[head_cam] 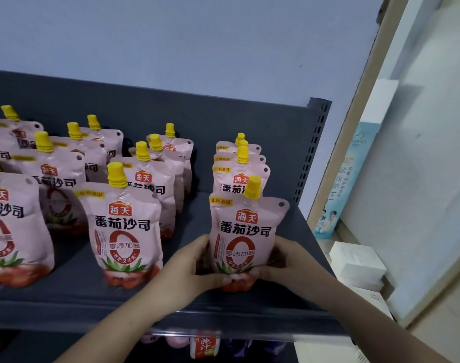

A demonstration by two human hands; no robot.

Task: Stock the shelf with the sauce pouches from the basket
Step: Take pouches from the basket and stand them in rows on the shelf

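Note:
A pink sauce pouch (246, 231) with a yellow cap stands upright at the front of the rightmost row on the dark grey shelf (92, 302). My left hand (189, 268) grips its lower left side. My right hand (289, 263) grips its lower right side. Behind it stand three more pouches (239, 176) in the same row. Several other rows of matching pouches (124, 226) fill the shelf to the left. The basket is out of view.
The shelf's perforated right upright (312, 142) stands just right of the held pouch. Beyond it a pale wall edge, a light blue box (339, 184) and stacked white boxes (357, 265). Other products (204, 347) show on the lower shelf.

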